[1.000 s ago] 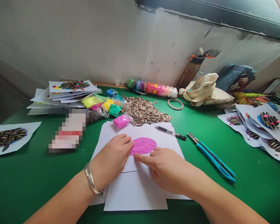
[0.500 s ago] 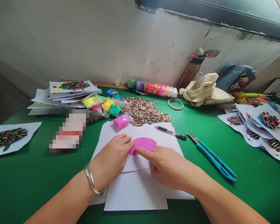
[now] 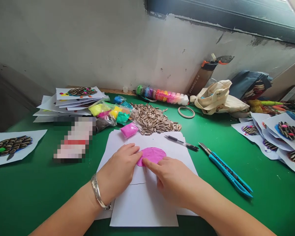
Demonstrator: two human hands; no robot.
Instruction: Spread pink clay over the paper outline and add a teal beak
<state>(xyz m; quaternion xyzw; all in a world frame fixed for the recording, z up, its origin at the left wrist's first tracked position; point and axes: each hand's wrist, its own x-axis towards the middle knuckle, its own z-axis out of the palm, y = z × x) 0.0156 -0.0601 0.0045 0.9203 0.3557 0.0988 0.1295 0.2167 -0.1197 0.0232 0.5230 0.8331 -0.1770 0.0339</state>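
A flat pink clay shape (image 3: 154,154) lies on a sheet of white paper (image 3: 147,205) in front of me. My left hand (image 3: 120,168) rests on the sheet with its fingers laid flat, their tips at the clay's left edge. With the index finger stretched out, my right hand (image 3: 170,175) presses on the clay's lower left part; its other fingers are bent under and hold nothing visible. Short drawn lines show just below the clay. Above the sheet sits a bag of pink clay (image 3: 129,130), and a black pen (image 3: 182,143) lies at the paper's upper right.
Sunflower seeds (image 3: 154,118) are heaped behind the paper, beside bagged coloured clay (image 3: 115,111). A blue utility knife (image 3: 229,173) with its blade out lies at right. Tape (image 3: 186,112), a bottle (image 3: 202,77), a cloth bag (image 3: 215,98) and seed pictures (image 3: 282,134) stand around.
The whole view has shifted slightly, so things sit a little lower and further right. Both hands keep nearly the same place on the clay, the right index finger still pressing.
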